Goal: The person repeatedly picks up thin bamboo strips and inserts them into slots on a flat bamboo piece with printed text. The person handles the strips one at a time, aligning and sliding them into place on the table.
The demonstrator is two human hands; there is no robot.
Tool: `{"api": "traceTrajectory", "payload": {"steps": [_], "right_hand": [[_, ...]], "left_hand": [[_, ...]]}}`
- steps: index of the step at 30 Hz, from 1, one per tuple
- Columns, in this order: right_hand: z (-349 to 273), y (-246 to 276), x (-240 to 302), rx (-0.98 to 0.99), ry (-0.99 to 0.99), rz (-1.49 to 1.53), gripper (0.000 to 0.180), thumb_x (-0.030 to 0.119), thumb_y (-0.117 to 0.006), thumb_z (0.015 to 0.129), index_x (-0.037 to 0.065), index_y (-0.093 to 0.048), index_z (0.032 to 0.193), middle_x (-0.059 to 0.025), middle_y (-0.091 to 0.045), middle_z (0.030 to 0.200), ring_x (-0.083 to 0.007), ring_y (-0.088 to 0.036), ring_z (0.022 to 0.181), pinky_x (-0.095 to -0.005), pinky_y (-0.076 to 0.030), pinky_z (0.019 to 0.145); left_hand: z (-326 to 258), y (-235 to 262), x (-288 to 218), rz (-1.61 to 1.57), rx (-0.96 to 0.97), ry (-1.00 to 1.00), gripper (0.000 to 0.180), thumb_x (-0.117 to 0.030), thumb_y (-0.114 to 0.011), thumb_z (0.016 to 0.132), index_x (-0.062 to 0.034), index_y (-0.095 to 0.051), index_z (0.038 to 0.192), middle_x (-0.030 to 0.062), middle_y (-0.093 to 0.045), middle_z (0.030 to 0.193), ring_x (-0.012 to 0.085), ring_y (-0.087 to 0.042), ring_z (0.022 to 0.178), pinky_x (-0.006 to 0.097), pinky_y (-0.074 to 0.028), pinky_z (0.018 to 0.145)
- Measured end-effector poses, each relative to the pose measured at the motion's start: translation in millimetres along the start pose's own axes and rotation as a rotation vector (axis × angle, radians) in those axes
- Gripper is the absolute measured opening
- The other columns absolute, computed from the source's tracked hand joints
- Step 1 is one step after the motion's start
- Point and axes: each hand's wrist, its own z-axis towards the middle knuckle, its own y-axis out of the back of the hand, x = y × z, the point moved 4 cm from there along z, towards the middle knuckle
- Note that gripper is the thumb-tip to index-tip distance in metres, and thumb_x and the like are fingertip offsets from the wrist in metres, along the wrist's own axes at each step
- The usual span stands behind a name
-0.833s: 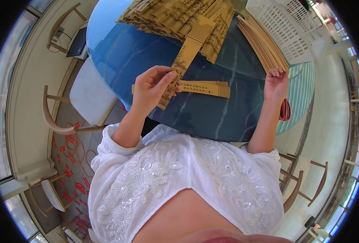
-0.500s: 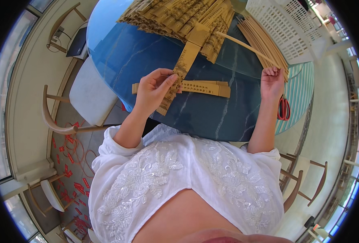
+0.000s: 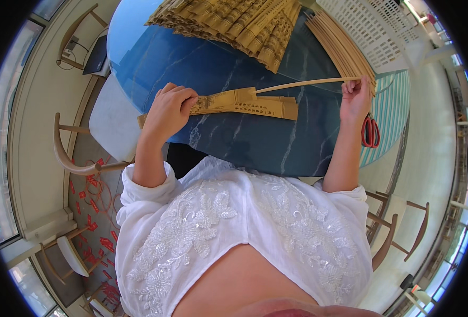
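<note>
My left hand [image 3: 166, 112] is closed around the left part of a flat golden printed paper sleeve [image 3: 239, 95], held low over the blue marbled table. A thin wooden stick [image 3: 302, 83] runs from the sleeve's right end to my right hand [image 3: 355, 99], whose fingers pinch its far end. The stick bows slightly upward, and its left tip meets the sleeve's opening; whether it is inside I cannot tell. Beneath the held sleeve lie more golden paper sleeves [image 3: 284, 109], partly covered by it.
Farther back on the table [image 3: 234, 142] is a large pile of golden sleeves [image 3: 223, 24]. At the right lie a bundle of wooden sticks [image 3: 339, 45], a white plastic basket [image 3: 368, 37] and red-handled scissors [image 3: 370, 132]. A pale chair [image 3: 112, 119] stands at the left.
My left hand has moved left and turned the sleeve from slanting to nearly level. The stick has swung from slanting down to nearly level with it. My right hand has hardly moved.
</note>
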Motion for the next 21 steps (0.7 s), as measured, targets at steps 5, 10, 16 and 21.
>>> {"api": "traceTrajectory", "payload": {"steps": [5, 10, 16, 21], "right_hand": [[-1, -2, 3, -0.013, 0.037, -0.039, 0.022, 0.019, -0.052, 0.100, 0.008, -0.050, 0.081, -0.0006, -0.044, 0.064, -0.0101, -0.041, 0.058, -0.0262, -0.034, 0.055], [-4, -6, 5, -0.032, 0.043, -0.065, 0.023, 0.019, -0.055, 0.099, 0.009, -0.047, 0.079, 0.0004, -0.043, 0.063, -0.0087, -0.041, 0.057, -0.0253, -0.034, 0.054], [-5, -9, 6, -0.028, 0.065, -0.086, 0.025, 0.019, -0.055, 0.099, 0.009, -0.047, 0.077, 0.0003, -0.043, 0.062, -0.0086, -0.039, 0.056, -0.0252, -0.033, 0.054], [-5, -10, 6, -0.025, 0.062, -0.074, 0.025, 0.018, -0.055, 0.099, 0.009, -0.046, 0.077, 0.0002, -0.042, 0.061, -0.0084, -0.039, 0.056, -0.0252, -0.033, 0.054]], "left_hand": [[4, -2, 7, 0.071, 0.113, -0.007, 0.013, -0.017, -0.065, 0.086, -0.0064, -0.071, 0.091, 0.0062, -0.064, 0.088, 0.0270, -0.054, 0.100, 0.039, -0.040, 0.094], [6, -3, -2, 0.119, -0.051, -0.049, 0.016, -0.021, -0.071, 0.083, -0.0082, -0.072, 0.093, 0.0049, -0.062, 0.099, 0.0278, -0.052, 0.106, 0.042, -0.040, 0.094], [8, -26, -43, -0.127, -0.019, -0.366, 0.024, -0.019, -0.076, 0.076, -0.0110, -0.070, 0.098, 0.0049, -0.059, 0.104, 0.0266, -0.050, 0.112, 0.040, -0.040, 0.095], [5, -49, -63, -0.071, 0.060, -0.524, 0.024, -0.021, -0.074, 0.076, -0.0127, -0.069, 0.099, 0.0045, -0.058, 0.108, 0.0255, -0.051, 0.111, 0.039, -0.041, 0.094]]}}
